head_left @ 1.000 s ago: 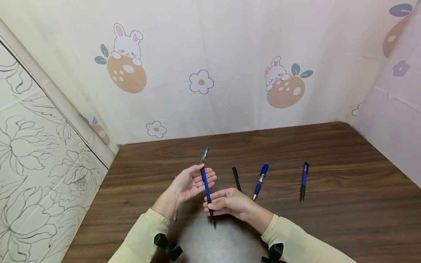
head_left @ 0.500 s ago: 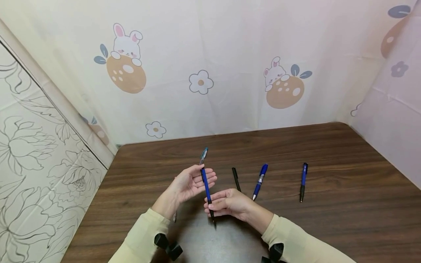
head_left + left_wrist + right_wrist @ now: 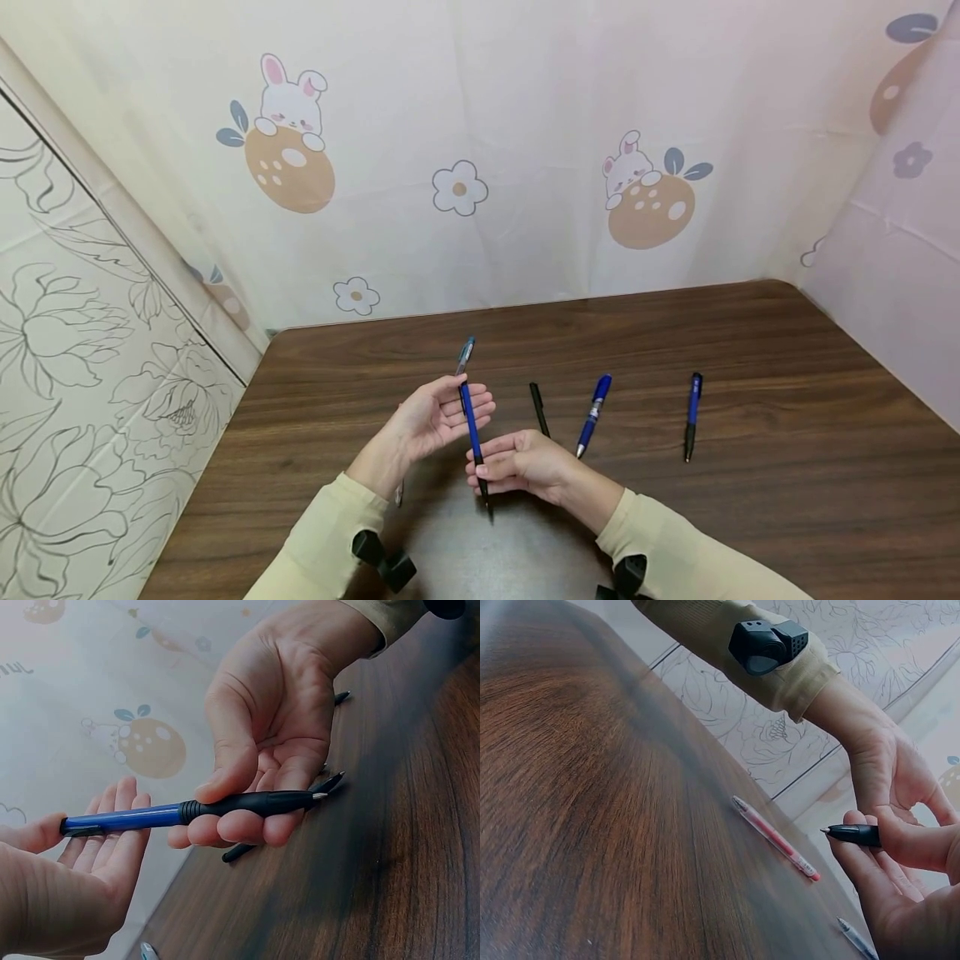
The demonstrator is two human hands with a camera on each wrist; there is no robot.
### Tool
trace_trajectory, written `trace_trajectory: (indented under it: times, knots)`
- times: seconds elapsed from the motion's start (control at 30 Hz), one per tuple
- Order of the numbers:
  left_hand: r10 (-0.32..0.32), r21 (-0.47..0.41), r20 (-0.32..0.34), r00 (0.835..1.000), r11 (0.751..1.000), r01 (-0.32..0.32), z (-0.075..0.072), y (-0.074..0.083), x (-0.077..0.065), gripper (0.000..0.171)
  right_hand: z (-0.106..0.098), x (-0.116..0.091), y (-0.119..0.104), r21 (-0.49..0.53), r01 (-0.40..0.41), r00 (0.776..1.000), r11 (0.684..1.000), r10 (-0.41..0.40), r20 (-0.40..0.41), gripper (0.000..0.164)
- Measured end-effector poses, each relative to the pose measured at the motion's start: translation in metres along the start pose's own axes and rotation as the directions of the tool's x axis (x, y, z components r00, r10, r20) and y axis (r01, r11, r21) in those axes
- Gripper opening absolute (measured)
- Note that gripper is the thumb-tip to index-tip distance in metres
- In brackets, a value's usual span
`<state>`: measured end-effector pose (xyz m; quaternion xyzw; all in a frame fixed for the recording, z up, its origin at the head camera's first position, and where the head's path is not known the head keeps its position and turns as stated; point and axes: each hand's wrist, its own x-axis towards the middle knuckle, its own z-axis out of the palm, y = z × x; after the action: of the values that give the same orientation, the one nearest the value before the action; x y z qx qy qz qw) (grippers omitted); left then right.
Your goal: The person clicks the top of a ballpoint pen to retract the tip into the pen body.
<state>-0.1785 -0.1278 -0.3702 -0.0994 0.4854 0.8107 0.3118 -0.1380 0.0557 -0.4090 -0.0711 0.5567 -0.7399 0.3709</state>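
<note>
A blue pen with a black grip (image 3: 471,421) is held in the air between both hands, its tip towards the person. My left hand (image 3: 431,421) has its thumb on the pen's top end, with the other fingers stretched nearly straight beneath the barrel. My right hand (image 3: 532,467) pinches the black grip (image 3: 255,802) between thumb and fingers, and the metal tip (image 3: 826,830) sticks out past them. Just beyond the left hand, a clear pen with a light blue end (image 3: 466,354) lies on the table, partly hidden.
On the brown wooden table (image 3: 765,517) lie a black pen (image 3: 538,408), a blue pen with a silver tip (image 3: 594,415) and a blue-and-black pen (image 3: 693,417). Below the left arm is a clear red pen (image 3: 776,838). A printed curtain (image 3: 525,242) hangs behind the table.
</note>
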Motion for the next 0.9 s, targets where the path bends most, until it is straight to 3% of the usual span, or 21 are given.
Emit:
trace_trajectory:
  times: [0.37, 0.67, 0.9]
  knots:
    - [-0.003, 0.034, -0.002, 1.000, 0.999, 0.003, 0.0008, 0.0002, 0.0029, 0.056, -0.0008, -0.0010, 0.0000, 0.003, -0.002, 1.000, 1.000, 0.002, -0.007, 0.038]
    - [-0.003, 0.030, -0.008, 1.000, 1.000, 0.003, 0.0011, 0.0005, 0.0024, 0.058, -0.0006, -0.0007, -0.0003, 0.009, -0.001, 1.000, 1.000, 0.001, -0.005, 0.036]
    - [0.052, 0.061, -0.016, 0.999, 0.997, -0.051, -0.0024, -0.0035, 0.0022, 0.062, -0.0010, -0.0007, 0.0003, 0.023, -0.001, 1.000, 1.000, 0.001, 0.005, 0.035]
